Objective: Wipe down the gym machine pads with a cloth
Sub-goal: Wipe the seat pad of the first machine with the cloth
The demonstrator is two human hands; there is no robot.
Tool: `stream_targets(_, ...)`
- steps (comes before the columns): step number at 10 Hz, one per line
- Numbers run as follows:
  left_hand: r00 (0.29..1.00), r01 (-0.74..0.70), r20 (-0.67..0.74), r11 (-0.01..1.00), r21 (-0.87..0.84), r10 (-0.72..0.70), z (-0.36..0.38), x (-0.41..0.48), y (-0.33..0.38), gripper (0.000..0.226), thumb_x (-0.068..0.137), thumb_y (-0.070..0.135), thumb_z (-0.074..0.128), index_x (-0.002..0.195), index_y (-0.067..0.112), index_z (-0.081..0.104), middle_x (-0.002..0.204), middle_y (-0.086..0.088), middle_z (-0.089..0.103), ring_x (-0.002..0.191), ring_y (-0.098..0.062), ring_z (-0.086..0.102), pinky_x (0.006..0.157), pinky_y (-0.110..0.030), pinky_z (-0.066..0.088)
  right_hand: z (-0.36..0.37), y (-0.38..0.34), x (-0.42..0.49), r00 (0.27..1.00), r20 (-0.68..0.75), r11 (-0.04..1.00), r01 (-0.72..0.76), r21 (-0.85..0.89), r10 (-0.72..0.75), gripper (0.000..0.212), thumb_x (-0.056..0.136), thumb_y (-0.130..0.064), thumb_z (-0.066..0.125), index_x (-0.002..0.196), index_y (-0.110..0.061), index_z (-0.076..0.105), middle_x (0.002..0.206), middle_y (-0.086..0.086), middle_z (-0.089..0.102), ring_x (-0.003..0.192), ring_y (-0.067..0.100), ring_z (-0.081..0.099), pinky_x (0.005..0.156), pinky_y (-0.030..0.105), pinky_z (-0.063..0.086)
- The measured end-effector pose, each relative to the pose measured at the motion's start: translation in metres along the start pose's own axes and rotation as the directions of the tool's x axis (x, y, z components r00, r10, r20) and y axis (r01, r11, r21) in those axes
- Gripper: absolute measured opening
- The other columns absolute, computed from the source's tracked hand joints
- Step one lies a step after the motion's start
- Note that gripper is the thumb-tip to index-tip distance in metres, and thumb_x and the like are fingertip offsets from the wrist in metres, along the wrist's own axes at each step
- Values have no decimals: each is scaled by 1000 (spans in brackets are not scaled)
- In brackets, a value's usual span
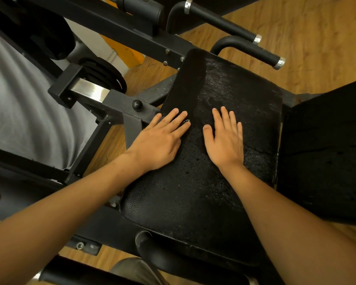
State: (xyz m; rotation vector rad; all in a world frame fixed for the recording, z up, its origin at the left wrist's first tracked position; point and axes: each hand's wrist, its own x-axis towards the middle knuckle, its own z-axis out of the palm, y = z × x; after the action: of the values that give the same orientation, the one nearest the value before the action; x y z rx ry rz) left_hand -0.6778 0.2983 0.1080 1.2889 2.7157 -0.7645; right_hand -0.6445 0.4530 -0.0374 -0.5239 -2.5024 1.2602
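I had my left hand [160, 138] and right hand [226, 138] pressed flat, side by side, on the black seat pad [193, 202], fingers straight and gripping nothing. The left lay by the pad's left edge beside the steel frame [132, 118]. The worn, cracked pad filled the centre of my view, with a second pad [327, 161] just to its right.

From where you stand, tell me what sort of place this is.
Most likely a gym: a worn black seat pad, what look like stacked weight plates, and padded handles with chrome end caps.
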Motion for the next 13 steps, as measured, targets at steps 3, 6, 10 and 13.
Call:
stream_targets(3,999,39,-27,999,16,-38,9,-35,12,64,101,39,16,162,20,22,171,-1,7,157,-21,-4,122,-42,-3,0,0,0,1000,-4,1000,-3,-1,3,60,108,-49,25,164,-28,17,172,-3,6,158,17,-5,129,44,-3)
stream_targets(6,1000,-3,10,1000,23,3,13,-66,17,61,104,40,16,163,23,18,170,2,4,157,-19,-6,123,-41,-4,-3,-3,0,1000,12,1000,-13,-16,13,60,108,-50,24,164,-28,17,172,-3,5,158,17,-5,129,44,-2)
stream_targets(10,997,-66,46,998,8,66,8,-82,12,61,104,38,23,162,21,20,170,1,6,157,-21,-6,125,-44,1,0,0,0,1000,2,1000,2,4,-2,60,108,-49,26,164,-27,19,172,-3,7,158,18,-4,129,44,-2)
stream_targets(13,990,-109,92,994,1,108,10,-99,12,61,104,39,22,163,25,14,171,5,2,157,-16,-11,126,-41,-3,-1,0,0,1000,5,1000,-2,4,2,60,108,-49,26,164,-27,19,172,-2,6,158,18,-3,129,45,-2)
